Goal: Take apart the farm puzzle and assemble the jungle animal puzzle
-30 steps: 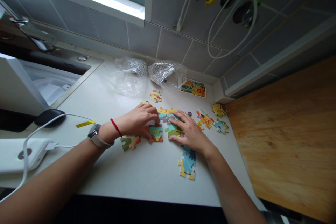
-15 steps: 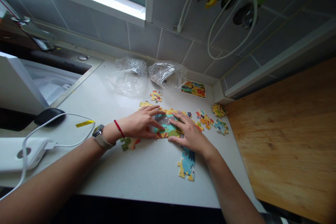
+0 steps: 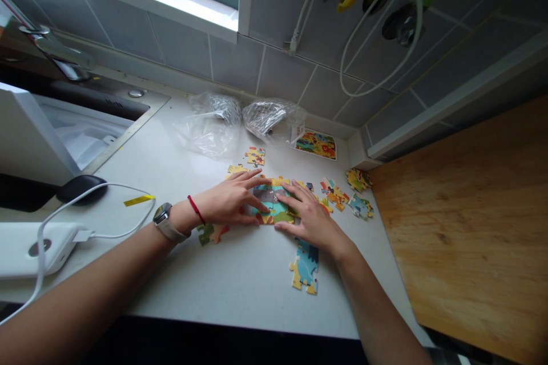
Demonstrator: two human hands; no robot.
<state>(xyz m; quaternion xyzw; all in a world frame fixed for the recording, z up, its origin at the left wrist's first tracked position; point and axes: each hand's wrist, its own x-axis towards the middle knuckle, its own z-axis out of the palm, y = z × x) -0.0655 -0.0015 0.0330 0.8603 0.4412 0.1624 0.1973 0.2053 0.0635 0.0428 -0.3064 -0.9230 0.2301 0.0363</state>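
Two hands, fingers loosely spread, no pinch visible: left hand (image 3: 226, 202) on left part of puzzle (image 3: 281, 216), right hand (image 3: 315, 221) on right. Puzzle flat on surface (image 3: 240, 282); gap between halves now closed, apparently one block.

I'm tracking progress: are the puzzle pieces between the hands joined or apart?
Joined: the visible puzzle pieces meet without a gap, and their lower edges line up.

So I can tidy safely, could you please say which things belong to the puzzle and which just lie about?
Likely in the job: puzzle pieces, picture card.
Likely lying about: plastic packaging, white device, white cable, black object, yellow strip.
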